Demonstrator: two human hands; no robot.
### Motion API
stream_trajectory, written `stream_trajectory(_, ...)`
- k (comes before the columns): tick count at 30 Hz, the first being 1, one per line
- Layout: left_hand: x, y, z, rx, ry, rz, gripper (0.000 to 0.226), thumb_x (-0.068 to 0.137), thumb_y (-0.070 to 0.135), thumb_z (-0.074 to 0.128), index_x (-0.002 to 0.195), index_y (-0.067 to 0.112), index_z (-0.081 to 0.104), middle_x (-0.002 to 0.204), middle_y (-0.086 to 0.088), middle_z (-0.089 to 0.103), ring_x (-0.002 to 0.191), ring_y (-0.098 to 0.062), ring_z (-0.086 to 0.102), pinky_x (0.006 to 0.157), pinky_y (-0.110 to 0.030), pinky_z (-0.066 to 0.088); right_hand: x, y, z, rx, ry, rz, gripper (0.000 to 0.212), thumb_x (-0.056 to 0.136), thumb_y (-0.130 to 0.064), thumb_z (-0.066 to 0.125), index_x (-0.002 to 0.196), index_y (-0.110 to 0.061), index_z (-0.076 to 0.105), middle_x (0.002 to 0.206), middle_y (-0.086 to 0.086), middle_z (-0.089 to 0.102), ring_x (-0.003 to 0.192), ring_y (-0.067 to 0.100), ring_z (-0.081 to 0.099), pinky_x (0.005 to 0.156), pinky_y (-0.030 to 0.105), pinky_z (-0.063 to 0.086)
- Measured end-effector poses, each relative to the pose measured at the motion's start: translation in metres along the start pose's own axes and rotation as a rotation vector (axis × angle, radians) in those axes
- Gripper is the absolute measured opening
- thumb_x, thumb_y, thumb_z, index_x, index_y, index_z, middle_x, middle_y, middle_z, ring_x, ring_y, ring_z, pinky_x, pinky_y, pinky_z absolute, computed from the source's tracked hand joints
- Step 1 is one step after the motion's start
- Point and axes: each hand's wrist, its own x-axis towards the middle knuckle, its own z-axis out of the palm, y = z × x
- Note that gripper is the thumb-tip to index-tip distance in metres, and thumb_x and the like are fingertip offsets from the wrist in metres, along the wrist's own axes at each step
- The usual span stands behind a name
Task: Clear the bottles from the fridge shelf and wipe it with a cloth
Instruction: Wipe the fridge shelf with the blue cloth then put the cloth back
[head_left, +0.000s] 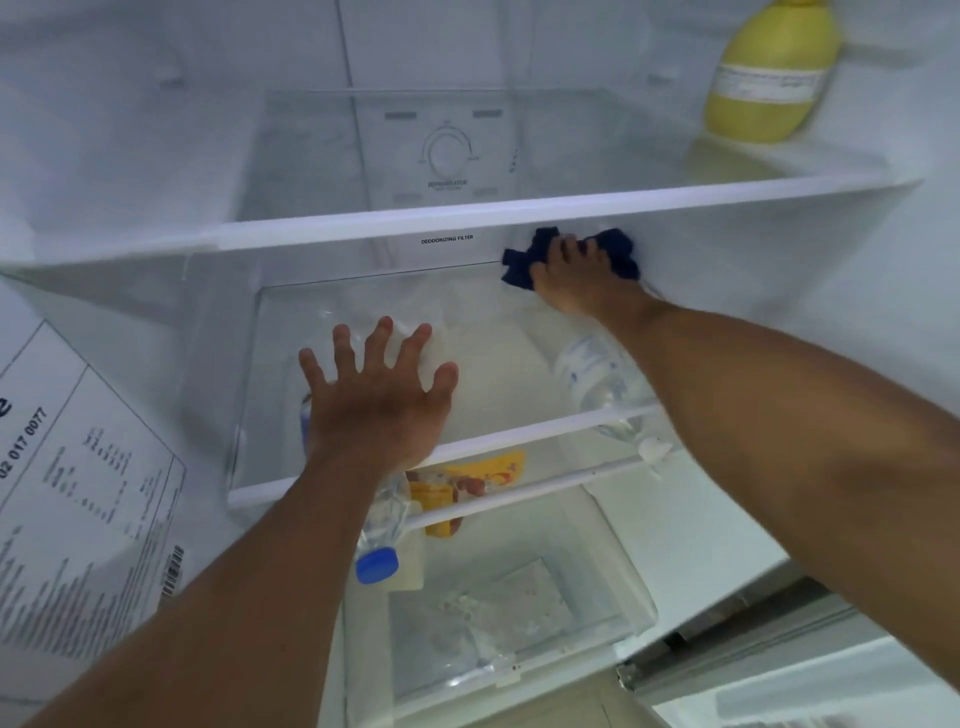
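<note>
Glass fridge shelf (498, 332): middle level, clear pane with white front rail, bare of bottles on its upper surface.

Cloth (618, 249): dark blue, bunched, at the far right corner of the shelf, against the back wall just below the upper shelf's front rail (467, 215).

Right hand (569, 283): grip clenched on the cloth, fingers spread over it, pressing it at that far right corner; forearm crosses the shelf's right edge.

Left hand (376, 395): grip released, fingers splayed, palm down, over the shelf's front left part near the front rail. Whether the palm touches the glass cannot be told.

Clear bottle with blue cap (379, 540): lying below the shelf, near its front left edge, cap toward the viewer.

Second clear bottle (597, 379): lying under the glass at the right side, seen through the pane.

Yellow packet (467, 486): below the shelf's front rail, between the two clear bottles.

Yellow bottle (769, 78): upright, upper shelf, right side.

Control dial (447, 153): back wall, upper level, centre.

Printed label (78, 493): left inner wall.

Crisper drawer (509, 613): clear, lowest level.
</note>
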Motion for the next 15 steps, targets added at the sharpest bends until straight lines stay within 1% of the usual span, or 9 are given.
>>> stream_trajectory(1,0.000,0.001,0.000,0.002,0.000,0.002,0.068,0.098,0.069,0.006,0.161,0.045,0.004,0.174,0.006,-0.001,0.159,-0.036,-0.005,0.122,-0.066,-0.004,0.002,-0.017,0.002,0.005,-0.030,-0.049,0.067,0.098,-0.040,0.012,0.153,-0.004,0.027,0.164,0.026,0.011,0.148,0.050,0.015,0.117,0.064,0.017)
stream_trajectory(2,0.000,0.001,0.000,0.003,0.001,0.004,0.068,0.098,0.069,0.006,0.162,0.044,0.004,0.174,0.006,0.000,0.159,-0.036,-0.004,0.122,-0.066,-0.003,-0.009,-0.031,0.003,0.023,-0.035,-0.156,0.061,0.100,-0.035,0.016,0.147,-0.002,0.035,0.162,0.027,0.017,0.144,0.051,0.022,0.115,0.063,0.023)
stream_trajectory(4,0.000,-0.001,0.000,-0.005,0.002,0.004,0.068,0.098,0.069,0.005,0.161,0.044,0.004,0.174,0.006,-0.001,0.159,-0.036,-0.005,0.122,-0.066,-0.003,-0.029,-0.033,0.011,0.001,-0.016,-0.358,0.051,0.102,-0.029,0.029,0.146,-0.006,0.038,0.157,0.019,0.032,0.140,0.040,0.034,0.112,0.051,0.031)
stream_trajectory(5,0.000,-0.001,0.000,-0.007,-0.002,0.009,0.069,0.097,0.070,0.005,0.161,0.044,0.003,0.174,0.006,-0.001,0.159,-0.035,-0.005,0.122,-0.066,-0.003,-0.030,-0.025,0.010,0.066,0.017,-0.380,0.052,0.100,-0.030,0.032,0.149,-0.010,0.036,0.155,0.014,0.037,0.140,0.034,0.036,0.111,0.046,0.031)
stream_trajectory(7,0.000,-0.002,0.000,-0.004,-0.005,0.010,0.071,0.095,0.071,0.003,0.161,0.045,0.003,0.174,0.006,-0.001,0.159,-0.035,-0.005,0.122,-0.066,-0.003,-0.012,-0.007,0.001,0.121,0.038,-0.251,0.057,0.099,-0.032,0.035,0.152,-0.011,0.032,0.156,0.014,0.036,0.144,0.035,0.033,0.115,0.046,0.030)
stream_trajectory(9,0.000,-0.001,0.000,-0.002,0.002,0.008,0.073,0.093,0.072,0.002,0.161,0.045,0.003,0.174,0.005,-0.001,0.159,-0.036,-0.004,0.122,-0.066,-0.002,0.011,0.006,-0.002,0.135,0.005,-0.044,0.064,0.101,-0.038,0.032,0.157,-0.009,0.023,0.165,0.016,0.020,0.151,0.039,0.018,0.121,0.053,0.018)
stream_trajectory(10,0.001,-0.002,0.000,0.001,0.006,0.008,0.074,0.093,0.072,0.001,0.161,0.045,0.004,0.174,0.005,-0.001,0.159,-0.036,-0.004,0.122,-0.066,-0.002,0.015,0.005,0.000,0.139,-0.007,-0.008,0.066,0.100,-0.041,0.030,0.158,-0.010,0.019,0.167,0.016,0.014,0.153,0.038,0.012,0.122,0.056,0.013)
stream_trajectory(13,0.001,-0.002,0.002,-0.004,0.020,0.010,0.074,0.093,0.074,0.002,0.161,0.045,0.006,0.174,0.005,0.001,0.159,-0.036,-0.003,0.122,-0.066,-0.003,-0.025,0.006,0.004,0.073,-0.027,-0.123,0.061,0.105,-0.036,0.029,0.159,-0.010,0.017,0.169,0.013,0.008,0.155,0.035,0.005,0.124,0.053,0.007)
stream_trajectory(15,0.003,-0.004,0.003,-0.009,0.020,0.006,0.072,0.095,0.074,0.003,0.161,0.045,0.006,0.174,0.006,0.002,0.159,-0.036,-0.003,0.122,-0.066,-0.003,-0.052,0.031,0.004,0.005,-0.070,-0.219,0.053,0.108,-0.027,0.028,0.156,-0.006,0.026,0.169,0.012,0.007,0.155,0.034,0.001,0.125,0.050,0.004)
